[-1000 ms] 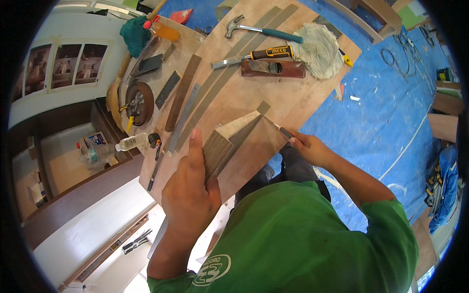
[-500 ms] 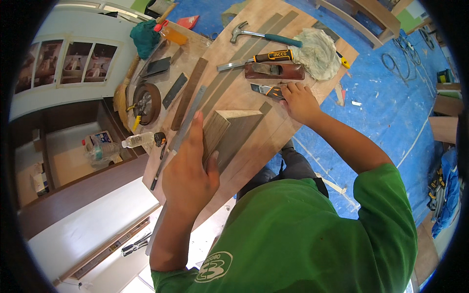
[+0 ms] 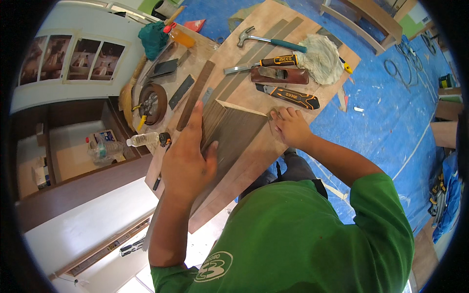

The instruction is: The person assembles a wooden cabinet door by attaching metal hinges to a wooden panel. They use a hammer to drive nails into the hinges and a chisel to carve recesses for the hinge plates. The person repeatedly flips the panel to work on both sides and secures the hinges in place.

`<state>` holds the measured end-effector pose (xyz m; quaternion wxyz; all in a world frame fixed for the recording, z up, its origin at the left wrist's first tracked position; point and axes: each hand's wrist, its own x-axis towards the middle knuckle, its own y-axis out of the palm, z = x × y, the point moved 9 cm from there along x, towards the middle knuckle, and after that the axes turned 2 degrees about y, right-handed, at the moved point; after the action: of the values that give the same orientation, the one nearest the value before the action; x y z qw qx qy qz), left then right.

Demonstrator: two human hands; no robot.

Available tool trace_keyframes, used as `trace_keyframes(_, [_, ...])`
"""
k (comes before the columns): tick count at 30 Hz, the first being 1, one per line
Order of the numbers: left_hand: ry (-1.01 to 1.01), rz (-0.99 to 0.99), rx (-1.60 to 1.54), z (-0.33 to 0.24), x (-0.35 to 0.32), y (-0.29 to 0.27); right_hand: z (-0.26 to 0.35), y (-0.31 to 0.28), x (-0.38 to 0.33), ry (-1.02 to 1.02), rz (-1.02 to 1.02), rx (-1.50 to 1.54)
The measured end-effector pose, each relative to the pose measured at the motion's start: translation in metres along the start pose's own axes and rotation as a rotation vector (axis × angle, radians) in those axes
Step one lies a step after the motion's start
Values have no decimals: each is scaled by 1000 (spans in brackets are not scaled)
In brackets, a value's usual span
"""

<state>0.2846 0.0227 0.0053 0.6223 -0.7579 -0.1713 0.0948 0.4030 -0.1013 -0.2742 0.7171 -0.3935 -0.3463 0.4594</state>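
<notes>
The dark grey-brown laminate sheet (image 3: 234,134) lies flat on the plywood worktop (image 3: 273,146), near its middle, with one pale edge running along its far side. My left hand (image 3: 188,158) lies on the sheet's left part — palm down, fingers stretched out and pressed flat, so nothing is clasped in it. My right hand (image 3: 290,126) sits at the sheet's right corner, fingers curled with their tips on the edge; I cannot tell whether they pinch the corner or only press on it.

Just beyond my right hand lies an orange-and-black utility knife (image 3: 288,96), apart from my fingers. Past it rests a brown wooden hand plane (image 3: 279,74), then a chisel with a black and orange handle (image 3: 264,63), and farther still a hammer with a teal handle (image 3: 271,40). A crumpled pale rag (image 3: 320,58) lies beside those tools on the right.

To the left of the sheet a long dark strip (image 3: 195,95) lies slantwise on the board. Farther left — on a second work surface — I see a round disc-shaped tool (image 3: 151,103), a clear plastic bottle (image 3: 142,140) lying on its side, and a bunched teal cloth (image 3: 154,39). Blue sheeting (image 3: 391,112) covers the floor to my right.
</notes>
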Motion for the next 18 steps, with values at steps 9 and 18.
trace_keyframes(9, [-66, 47, 1, 12, -2, 0, -3, -14, -36, 11, 44, 91])
trace_keyframes(18, [-56, 18, 49, 26, 6, -9, -8, -18, -19, 61, 82, 144])
